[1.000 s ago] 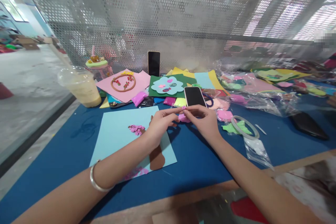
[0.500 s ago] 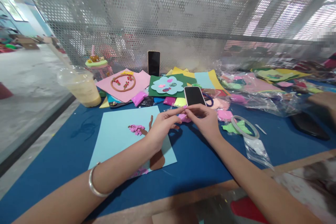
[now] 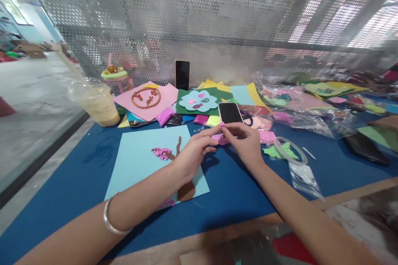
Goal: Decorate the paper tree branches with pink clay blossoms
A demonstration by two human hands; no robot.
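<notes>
My left hand (image 3: 197, 151) reaches over the light blue sheet (image 3: 133, 153), its index fingertip touching a tiny bit of pink clay (image 3: 222, 124). My right hand (image 3: 244, 140) meets it there, thumb and index finger pinched on that same bit. Just beneath the fingertips lies a larger pink clay lump (image 3: 220, 138), partly covered. The sheet carries a brown clay tree (image 3: 186, 191) with a pink blossom cluster (image 3: 162, 153) on its left branch; my left arm hides part of the trunk. More pink clay shows at the sheet's lower edge.
A phone (image 3: 230, 113) lies behind my hands, and another phone (image 3: 182, 74) stands against the mesh. A drink cup (image 3: 99, 105) is at left. Clay packets, a tape ring (image 3: 290, 150) and plastic bags lie to the right, near a black object (image 3: 367, 149).
Both hands have shifted very slightly right, still joined at the fingertips. At the far right, another person's hand has moved out of view, and a green sheet shows there.
</notes>
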